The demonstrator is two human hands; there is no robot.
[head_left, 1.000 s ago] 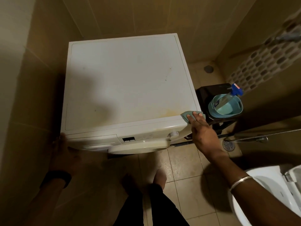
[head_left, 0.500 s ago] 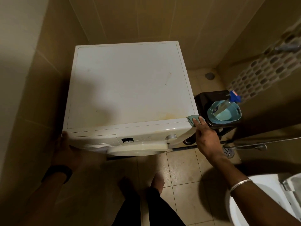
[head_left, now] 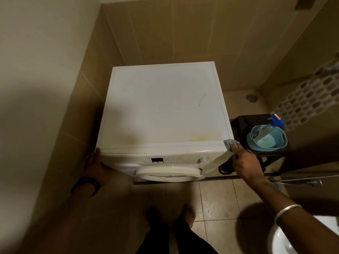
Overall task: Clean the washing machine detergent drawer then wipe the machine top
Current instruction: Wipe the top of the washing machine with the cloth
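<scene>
While the left hand is laid flat, fingers apart, on the washing machine front-left corner by the shut detergent drawer, the cloth is pinned under right hand fingers at the top's front-right corner. Yellow stains nr the front edge should be scrubbed w/ firm overlapping strokes.

the white washing machine stands in a tiled corner, its flat top bare and marked with yellowish stains near the front edge. the detergent drawer sits closed at the front left, beside a small display and a dial. a folded pale teal cloth lies pressed against the top's front right corner.
</scene>
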